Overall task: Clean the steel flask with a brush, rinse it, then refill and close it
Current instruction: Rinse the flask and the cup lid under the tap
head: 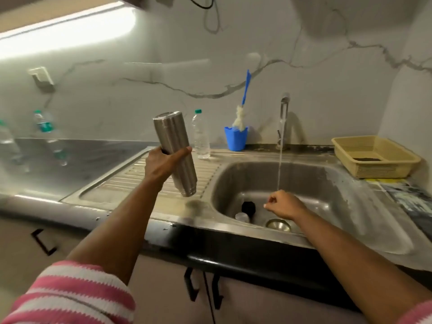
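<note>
Sink (332, 183): tap stream (279, 164) falls into the basin, to the right of what I hold.
Flask (175, 153): over the drainboard, inverted I think, long axis tilted, lower end toward the basin.
Left hand (163, 163): clamped round the flask's middle; nearer it.
Right hand (284, 204): under the stream, fingers loosely curled, holding nothing I can see.
Brush (242, 108): standing in the blue cup behind.

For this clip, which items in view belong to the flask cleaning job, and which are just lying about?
In the job: flask, gripped by left hand; brush in blue cup; running tap; sink; black cap in the sink; right hand under the stream.

Lying about: plastic bottles; beige basket; wall socket.
</note>
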